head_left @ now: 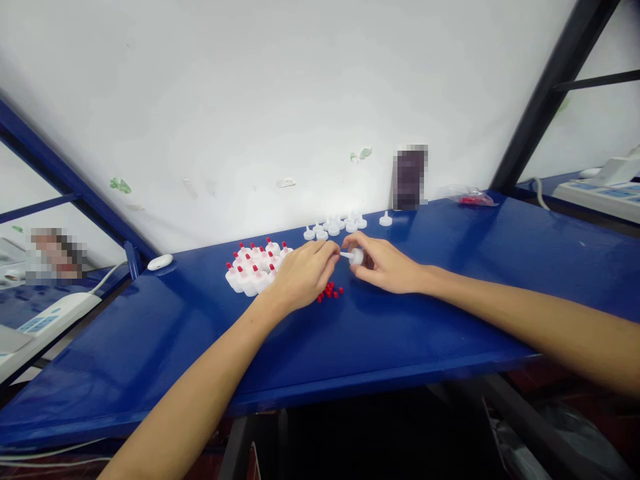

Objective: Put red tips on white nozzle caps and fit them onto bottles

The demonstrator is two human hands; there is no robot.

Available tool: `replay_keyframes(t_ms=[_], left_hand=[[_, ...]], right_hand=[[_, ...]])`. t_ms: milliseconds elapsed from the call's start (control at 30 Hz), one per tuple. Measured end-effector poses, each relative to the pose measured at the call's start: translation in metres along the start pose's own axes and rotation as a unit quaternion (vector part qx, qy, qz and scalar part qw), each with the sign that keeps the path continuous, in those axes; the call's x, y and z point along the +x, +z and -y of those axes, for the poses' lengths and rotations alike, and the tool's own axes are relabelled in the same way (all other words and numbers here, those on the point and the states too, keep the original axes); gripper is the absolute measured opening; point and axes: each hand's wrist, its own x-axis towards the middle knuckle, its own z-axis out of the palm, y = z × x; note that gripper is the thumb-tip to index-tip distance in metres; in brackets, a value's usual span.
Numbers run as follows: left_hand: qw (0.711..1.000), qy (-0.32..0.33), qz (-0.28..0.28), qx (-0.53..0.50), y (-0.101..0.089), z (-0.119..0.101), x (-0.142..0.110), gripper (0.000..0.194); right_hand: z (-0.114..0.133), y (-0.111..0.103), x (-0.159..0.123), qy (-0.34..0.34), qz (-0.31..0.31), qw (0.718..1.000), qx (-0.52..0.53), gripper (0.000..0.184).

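Spread across a glossy blue counter (pixel 200 353): clustered white plastic bottles with red tips (pixel 249 285), scattered small red caps (pixel 330 291), translucent white nozzle lids (pixel 333 229), a white oval case (pixel 160 262) and a clear plastic bag (pixel 481 198) containing red pieces (pixel 470 200).

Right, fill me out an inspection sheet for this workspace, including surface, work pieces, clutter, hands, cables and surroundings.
Surface: glossy blue tabletop.
Work pieces: red-tipped white bottles clustered beside the left hand; loose red caps near it; white nozzle tops along the back, one standing apart.
Clutter: clear bag with red contents, back right; white oval case, back left.
Hands: right hand holds a white nozzle piece; left fingertips at its narrow tip, grip unclear.
Cables: one pale cable by the left power strip; another at far right.
Surroundings: marked white wall behind; blurred dark rectangle against it.
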Motion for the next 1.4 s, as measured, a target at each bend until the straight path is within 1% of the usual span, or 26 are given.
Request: replay_keyframes(t_ms=[133, 267, 367, 467, 567, 700, 767, 800, 867, 933, 1000, 1133, 1300, 1400], left_hand=[[0.996, -0.032, -0.034, -0.079, 0.001, -0.002, 0.0, 0.02], [0.99, -0.051, -0.053, -0.118, 0.002, -0.003, 0.001, 0.02], [0.984, -0.063, -0.07, -0.15, 0.003, -0.003, 0.002, 0.019], [0.976, -0.066, -0.089, -0.19, 0.004, -0.004, 0.001, 0.019], [0.974, -0.061, -0.088, -0.2, 0.006, -0.006, 0.001, 0.018], [0.97, -0.058, -0.096, -0.216, 0.007, -0.008, 0.0, 0.017], [0.957, -0.071, -0.103, -0.262, 0.008, -0.008, 0.001, 0.017], [0.944, -0.082, -0.104, -0.301, 0.008, -0.008, 0.001, 0.018], [0.91, -0.1, -0.096, -0.392, 0.009, -0.008, 0.002, 0.02], [0.876, -0.103, -0.084, -0.464, 0.011, -0.007, 0.004, 0.023], [0.856, -0.097, -0.084, -0.5, 0.012, -0.007, 0.004, 0.023], [0.839, -0.097, -0.102, -0.526, 0.014, -0.007, 0.004, 0.022], [0.831, -0.101, -0.099, -0.537, 0.013, -0.007, 0.005, 0.022], [0.824, -0.101, -0.097, -0.549, 0.011, -0.008, 0.006, 0.022]], right_hand=[[0.005, -0.002, -0.001, -0.014, -0.019, 0.999, 0.048, 0.032], [0.008, -0.002, -0.002, -0.029, -0.023, 0.999, 0.038, 0.031], [0.009, -0.002, -0.002, -0.027, -0.027, 0.999, 0.032, 0.03], [0.01, -0.003, -0.002, -0.018, -0.022, 0.999, 0.027, 0.03], [0.01, -0.003, -0.002, -0.015, -0.025, 0.999, 0.031, 0.032], [0.011, -0.003, -0.003, -0.015, -0.034, 0.997, 0.074, 0.034], [0.012, -0.002, -0.004, -0.013, -0.041, 0.994, 0.103, 0.034], [0.013, -0.001, -0.004, -0.015, -0.048, 0.992, 0.114, 0.033], [0.014, 0.0, -0.004, -0.021, -0.066, 0.99, 0.123, 0.032], [0.017, 0.0, -0.004, -0.025, -0.088, 0.988, 0.124, 0.031], [0.019, 0.0, -0.004, -0.021, -0.101, 0.987, 0.124, 0.031], [0.021, 0.0, -0.004, -0.019, -0.094, 0.989, 0.113, 0.031], [0.017, 0.0, -0.004, -0.01, -0.072, 0.991, 0.113, 0.042], [0.015, 0.001, -0.004, -0.016, -0.061, 0.993, 0.098, 0.046]])
